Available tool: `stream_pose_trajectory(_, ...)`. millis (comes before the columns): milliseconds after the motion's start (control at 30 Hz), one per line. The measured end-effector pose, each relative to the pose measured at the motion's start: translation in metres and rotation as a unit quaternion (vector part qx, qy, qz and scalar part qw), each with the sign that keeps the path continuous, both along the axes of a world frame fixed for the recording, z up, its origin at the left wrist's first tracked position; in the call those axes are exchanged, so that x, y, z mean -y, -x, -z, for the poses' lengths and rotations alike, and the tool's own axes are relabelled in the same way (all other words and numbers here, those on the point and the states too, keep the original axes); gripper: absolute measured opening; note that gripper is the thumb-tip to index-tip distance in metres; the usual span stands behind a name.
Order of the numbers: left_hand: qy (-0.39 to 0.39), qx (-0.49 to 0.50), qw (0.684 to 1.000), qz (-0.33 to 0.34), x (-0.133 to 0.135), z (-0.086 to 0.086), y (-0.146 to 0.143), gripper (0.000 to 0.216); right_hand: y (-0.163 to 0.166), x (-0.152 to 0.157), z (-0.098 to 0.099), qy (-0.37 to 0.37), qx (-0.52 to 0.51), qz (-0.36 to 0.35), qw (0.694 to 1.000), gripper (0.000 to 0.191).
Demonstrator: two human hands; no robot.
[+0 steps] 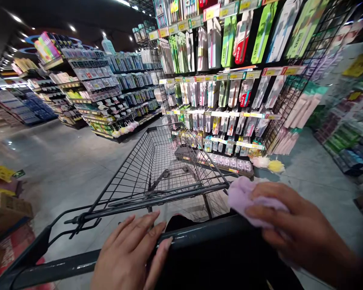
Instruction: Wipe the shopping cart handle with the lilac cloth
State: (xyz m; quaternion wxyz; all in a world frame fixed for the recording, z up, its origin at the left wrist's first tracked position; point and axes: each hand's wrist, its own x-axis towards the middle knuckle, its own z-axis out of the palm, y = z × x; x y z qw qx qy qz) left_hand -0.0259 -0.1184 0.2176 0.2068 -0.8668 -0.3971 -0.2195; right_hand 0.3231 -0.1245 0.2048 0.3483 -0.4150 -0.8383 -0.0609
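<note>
My left hand (pixel 128 253) lies across the dark handle bar (pixel 199 233) of a shopping cart, palm down. Its fingers stretch forward over the bar, and the thumb rests along the near side. In my right hand (pixel 293 217) is a bunched light purple cloth (pixel 243 197), pinched between thumb and fingers. The cloth is close to the right end of the visible handle and the cart's rear rim. Ahead of the bar, the grey wire basket (pixel 133 161) of the cart holds nothing that I can see.
Just beyond the cart stands a rack of packaged toothbrushes (pixel 242 92). More stocked shelves (pixel 90 76) stand at the left across a shiny floor (pixel 69 161). Low at the left edge is a cardboard box (pixel 6 217). Blurred goods (pixel 347 121) line the right side.
</note>
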Motion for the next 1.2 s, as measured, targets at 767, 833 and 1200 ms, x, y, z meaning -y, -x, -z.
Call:
stream_pose_trajectory(767, 0.041, 0.040, 0.998, -0.012, 0.000, 0.012, -0.058, 0.022, 0.023, -0.127, -0.044, 0.330, 0.120, -0.222, 0.910, 0.028)
stream_pose_trajectory(833, 0.031, 0.039, 0.999, -0.001, 0.002, 0.012, -0.052, 0.022, 0.022, -0.114, -0.047, 0.337, 0.100, -0.229, 0.908, 0.028)
stream_pose_trajectory(1200, 0.035, 0.024, 0.999, 0.009, 0.007, 0.012, -0.045, 0.025, 0.022, -0.132, -0.015, 0.305, -0.001, -0.172, 0.937, 0.025)
